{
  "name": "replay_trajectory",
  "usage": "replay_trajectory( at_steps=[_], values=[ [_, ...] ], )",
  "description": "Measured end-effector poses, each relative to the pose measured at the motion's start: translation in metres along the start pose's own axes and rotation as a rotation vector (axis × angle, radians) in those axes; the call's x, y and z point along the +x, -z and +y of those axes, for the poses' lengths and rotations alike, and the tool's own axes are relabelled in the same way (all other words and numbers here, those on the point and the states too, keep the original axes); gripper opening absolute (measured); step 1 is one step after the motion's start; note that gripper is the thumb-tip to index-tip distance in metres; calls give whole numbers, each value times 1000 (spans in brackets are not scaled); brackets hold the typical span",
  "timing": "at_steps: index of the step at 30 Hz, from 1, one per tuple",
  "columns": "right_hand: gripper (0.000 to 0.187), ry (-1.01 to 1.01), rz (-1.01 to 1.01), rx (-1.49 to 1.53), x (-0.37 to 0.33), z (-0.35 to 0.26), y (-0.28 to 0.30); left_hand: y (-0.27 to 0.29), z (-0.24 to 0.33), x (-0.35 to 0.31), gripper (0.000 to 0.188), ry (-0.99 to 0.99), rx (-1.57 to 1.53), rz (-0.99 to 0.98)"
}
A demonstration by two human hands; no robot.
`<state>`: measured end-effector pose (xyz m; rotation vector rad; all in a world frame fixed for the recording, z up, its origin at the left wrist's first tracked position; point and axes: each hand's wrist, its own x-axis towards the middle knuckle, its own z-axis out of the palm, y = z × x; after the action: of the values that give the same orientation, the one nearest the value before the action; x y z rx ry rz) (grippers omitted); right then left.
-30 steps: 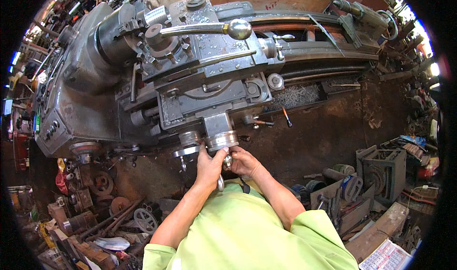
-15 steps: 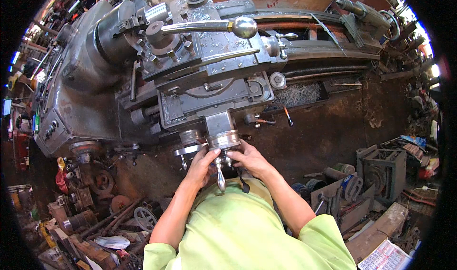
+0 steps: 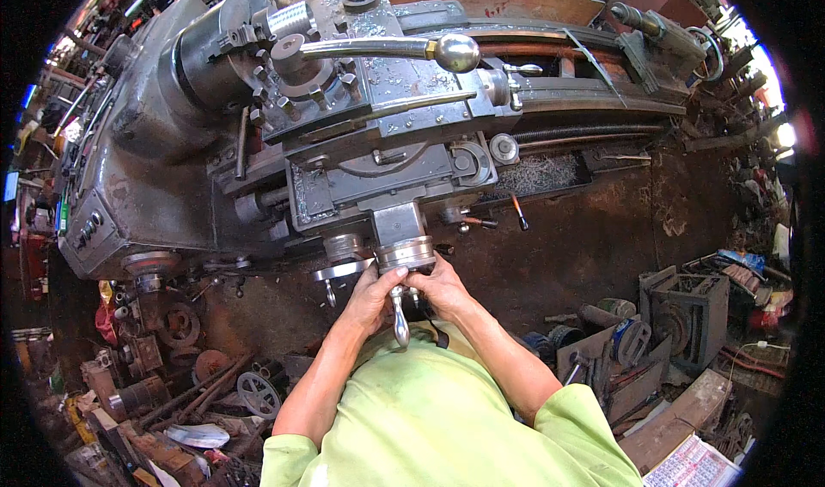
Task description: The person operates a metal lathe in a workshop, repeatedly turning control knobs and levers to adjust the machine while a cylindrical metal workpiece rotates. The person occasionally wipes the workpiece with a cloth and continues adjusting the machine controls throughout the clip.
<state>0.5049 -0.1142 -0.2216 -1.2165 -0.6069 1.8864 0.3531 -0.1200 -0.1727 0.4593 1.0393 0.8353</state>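
Note:
A metal lathe fills the upper half of the view. My left hand (image 3: 371, 300) and my right hand (image 3: 442, 288) are closed around the cross-slide handwheel (image 3: 406, 250), one on each side, just in front of my body. Both thumbs press against its front near the hub. Between my hands the handwheel's shiny crank handle (image 3: 400, 322) points toward me. My fingers' undersides are hidden behind the wheel. Above it sit the tool post (image 3: 301, 73) and its ball-ended lever (image 3: 455, 53). A ribbed bright workpiece (image 3: 289, 21) is in the chuck (image 3: 202, 53).
Another handwheel (image 3: 342, 270) lies close beside my left hand. Metal chips lie on the carriage and in the chip tray (image 3: 537, 178). The tailstock (image 3: 657, 36) stands at the far right. Scrap parts crowd the floor at left, and a metal frame (image 3: 687, 311) stands at right.
My right hand has shifted slightly inward and its fingers sit closer about the handwheel. My left hand stays on it. The whole view has shifted a little.

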Motion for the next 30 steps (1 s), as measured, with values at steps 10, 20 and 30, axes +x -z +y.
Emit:
replay_trajectory(
  at_steps=[10,20,30],
  values=[
    [56,-11,-80,118,4,7,5,1,-5,4,68,-49,9,7],
    [54,6,-126,143,4,9,8,-3,-2,2,67,-55,28,19],
    [52,-22,-132,188,3,8,7,-5,-2,3,66,-79,80,36]
  ],
)
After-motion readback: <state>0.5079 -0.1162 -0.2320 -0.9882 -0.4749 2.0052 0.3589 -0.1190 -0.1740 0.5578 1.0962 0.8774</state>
